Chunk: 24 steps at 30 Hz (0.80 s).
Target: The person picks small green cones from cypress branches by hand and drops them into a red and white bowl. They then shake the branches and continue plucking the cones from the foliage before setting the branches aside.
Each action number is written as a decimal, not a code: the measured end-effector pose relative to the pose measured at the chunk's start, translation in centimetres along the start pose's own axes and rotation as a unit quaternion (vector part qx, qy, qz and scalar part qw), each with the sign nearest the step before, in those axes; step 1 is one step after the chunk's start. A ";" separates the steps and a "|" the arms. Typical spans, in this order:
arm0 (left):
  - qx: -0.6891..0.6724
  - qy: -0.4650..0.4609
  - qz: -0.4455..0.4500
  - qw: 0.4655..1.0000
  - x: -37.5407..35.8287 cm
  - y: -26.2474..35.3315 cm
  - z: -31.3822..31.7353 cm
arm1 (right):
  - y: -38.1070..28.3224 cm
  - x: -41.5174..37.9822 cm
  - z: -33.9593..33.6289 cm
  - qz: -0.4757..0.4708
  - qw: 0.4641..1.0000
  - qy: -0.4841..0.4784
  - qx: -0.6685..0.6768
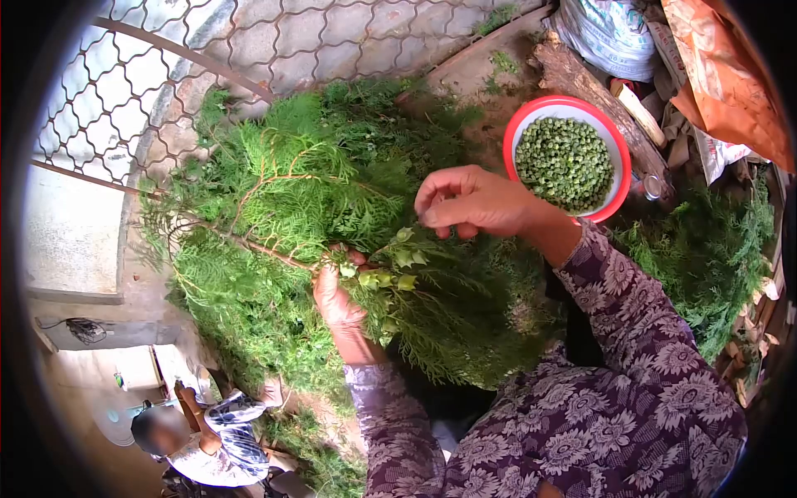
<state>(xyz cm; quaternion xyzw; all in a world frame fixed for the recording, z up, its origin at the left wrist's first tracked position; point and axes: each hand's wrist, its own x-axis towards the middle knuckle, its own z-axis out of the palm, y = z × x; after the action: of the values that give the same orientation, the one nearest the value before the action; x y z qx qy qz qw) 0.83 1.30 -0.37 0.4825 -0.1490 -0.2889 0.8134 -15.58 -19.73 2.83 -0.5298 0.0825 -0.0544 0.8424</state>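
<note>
My left hand (339, 300) is closed around the stem of a leafy green conifer branch (286, 178), whose flat sprays spread to the left and toward my lap. Pale green seed cones (404, 249) cluster on the twigs just right of that hand. Above and right of the cones is my right hand (477, 203), its fingers curled and thumb tip pressed in. Whatever it may pinch is too small or hidden to make out. Behind the right wrist stands a basin (508, 137) with a red rim, holding many small green cones (569, 162).
Cut conifer greenery (290, 340) covers the ground on the left, with another heap (697, 257) at right. A log (594, 87), a white sack (606, 37) and an orange sheet (730, 83) lie beyond the basin. Wire mesh (274, 37) runs along the top. Another person (212, 440) sits lower left.
</note>
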 end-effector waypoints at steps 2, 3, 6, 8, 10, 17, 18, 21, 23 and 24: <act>0.007 -0.027 -0.014 1.000 -0.1 0.3 0.6 | 0.0 -0.1 0.6 0.024 0.996 -0.043 -0.076; 0.013 -0.006 -0.008 1.000 -0.1 0.1 0.8 | 0.1 -0.1 1.0 0.020 0.995 -0.047 -0.086; 0.031 0.026 -0.016 0.999 -0.3 0.0 1.3 | 0.5 0.2 1.2 -0.005 0.993 -0.029 -0.116; 0.028 0.043 -0.001 0.999 -0.3 -0.2 1.6 | 0.5 0.2 1.3 -0.006 0.994 -0.022 -0.111; 0.036 0.045 0.002 0.998 0.0 -0.3 0.8 | 0.5 0.4 1.4 -0.006 0.994 -0.014 -0.107; 0.061 0.022 -0.038 0.997 -1.0 -0.1 2.7 | 0.6 0.3 0.8 -0.081 0.923 -0.034 -0.374; 0.085 0.043 -0.017 0.995 -1.1 -0.1 3.1 | 0.3 0.1 0.6 -0.069 0.914 -0.032 -0.398; 0.078 0.027 -0.022 0.996 -1.0 -0.5 2.8 | 0.2 0.0 0.2 -0.078 0.936 -0.140 -0.313; 0.066 0.001 -0.043 0.997 -1.3 -0.5 3.2 | -0.3 -0.4 0.1 -0.067 0.942 -0.155 -0.292; 0.065 0.001 -0.042 0.997 -1.4 -0.2 3.6 | -0.7 -0.6 0.1 -0.056 0.946 -0.170 -0.270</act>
<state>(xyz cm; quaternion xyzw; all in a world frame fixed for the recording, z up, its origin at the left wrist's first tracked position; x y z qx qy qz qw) -2.27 -0.45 1.29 0.5406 -0.1461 -0.3122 0.7674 -16.17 -19.80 3.59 -0.7427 -0.0800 0.0135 0.6647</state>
